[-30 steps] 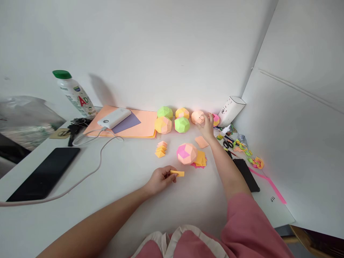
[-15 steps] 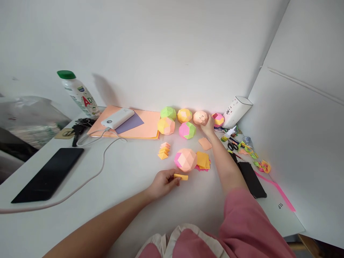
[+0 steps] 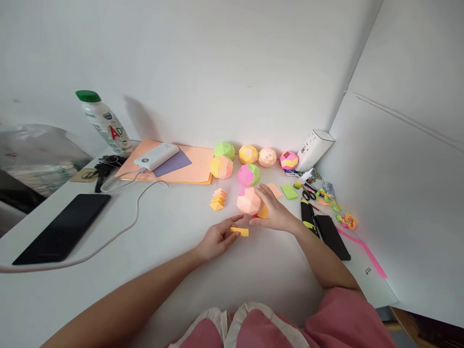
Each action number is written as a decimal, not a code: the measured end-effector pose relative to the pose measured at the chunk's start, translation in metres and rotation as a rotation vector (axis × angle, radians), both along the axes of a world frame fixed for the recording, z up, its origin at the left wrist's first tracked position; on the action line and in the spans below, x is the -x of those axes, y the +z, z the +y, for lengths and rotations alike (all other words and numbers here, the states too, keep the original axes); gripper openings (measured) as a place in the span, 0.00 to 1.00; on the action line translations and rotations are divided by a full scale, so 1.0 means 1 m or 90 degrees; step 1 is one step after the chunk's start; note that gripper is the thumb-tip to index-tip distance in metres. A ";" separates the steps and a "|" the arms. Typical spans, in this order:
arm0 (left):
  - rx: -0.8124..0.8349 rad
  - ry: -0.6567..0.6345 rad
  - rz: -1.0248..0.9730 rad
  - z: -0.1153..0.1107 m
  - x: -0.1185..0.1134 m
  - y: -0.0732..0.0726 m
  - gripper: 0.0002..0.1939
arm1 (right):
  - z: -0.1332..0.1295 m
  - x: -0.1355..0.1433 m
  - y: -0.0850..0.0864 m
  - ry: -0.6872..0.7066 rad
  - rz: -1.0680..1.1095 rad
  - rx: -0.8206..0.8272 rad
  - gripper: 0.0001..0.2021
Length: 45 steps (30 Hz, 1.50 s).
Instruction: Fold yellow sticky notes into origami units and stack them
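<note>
My left hand (image 3: pixel 217 239) pinches a small folded yellow-orange paper piece (image 3: pixel 239 232) just above the table. My right hand (image 3: pixel 273 212) curves round the right side of a peach and pink paper ball (image 3: pixel 248 201), fingers above and thumb low. The thumb's exact contact is hard to make out. Partly hidden behind that hand is a stack of orange paper squares (image 3: pixel 263 211). Left of the ball lies a row of folded orange and peach paper pieces (image 3: pixel 218 199). A pink and green paper ball (image 3: pixel 249 174) sits just behind.
More paper balls (image 3: pixel 248 154) stand along the wall. A green paper stack (image 3: pixel 289 191), scissors (image 3: pixel 309 194) and a black phone (image 3: pixel 332 237) lie on the right. On the left are a power bank (image 3: pixel 156 156) with a cable, a tablet (image 3: pixel 61 229) and a bottle (image 3: pixel 105 123).
My right hand has left the peach ball with writing by the wall and come back to the nearer peach and pink ball, which sits slightly farther back. My left hand still holds the folded paper.
</note>
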<state>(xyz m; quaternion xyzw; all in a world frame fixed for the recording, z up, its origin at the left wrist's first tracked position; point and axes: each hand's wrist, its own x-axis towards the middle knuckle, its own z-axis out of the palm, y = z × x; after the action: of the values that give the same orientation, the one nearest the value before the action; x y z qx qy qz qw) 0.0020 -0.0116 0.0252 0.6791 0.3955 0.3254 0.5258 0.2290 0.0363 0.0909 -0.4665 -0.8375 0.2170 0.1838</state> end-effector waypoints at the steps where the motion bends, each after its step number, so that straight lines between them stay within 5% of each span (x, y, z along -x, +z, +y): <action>1: -0.007 -0.002 0.004 0.000 0.000 0.000 0.15 | -0.001 0.006 -0.006 -0.034 -0.007 -0.020 0.42; 7: -0.027 0.011 0.023 -0.001 -0.001 0.003 0.15 | 0.018 0.031 -0.039 -0.117 0.009 -0.111 0.41; 15: -0.019 0.014 0.027 0.001 -0.003 -0.002 0.14 | 0.055 0.041 -0.052 -0.134 -0.019 -0.177 0.39; 19: 0.001 0.024 0.014 0.001 -0.003 -0.003 0.16 | 0.067 0.045 -0.047 -0.173 -0.076 -0.178 0.40; 24: 0.010 0.037 0.027 0.002 -0.003 -0.002 0.16 | 0.066 0.067 -0.036 -0.099 -0.148 -0.194 0.38; 31: -0.019 0.037 0.062 0.004 -0.005 -0.003 0.13 | 0.083 0.078 -0.040 -0.137 -0.142 -0.193 0.37; 39: -0.023 0.043 0.070 0.003 -0.006 -0.001 0.14 | 0.094 0.045 -0.032 -0.083 0.108 -0.153 0.36; 42: -0.014 0.042 0.082 0.003 -0.006 0.000 0.15 | 0.106 0.032 -0.017 -0.118 0.216 -0.144 0.36; 45: -0.003 0.042 0.089 0.003 -0.006 0.001 0.17 | 0.136 0.023 0.004 -0.210 0.241 -0.265 0.37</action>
<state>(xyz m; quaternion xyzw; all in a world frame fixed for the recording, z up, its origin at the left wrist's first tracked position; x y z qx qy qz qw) 0.0076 -0.0082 0.0260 0.6880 0.4522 0.2954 0.4846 0.2063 0.1718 0.0950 -0.4997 -0.7280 0.0912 0.4604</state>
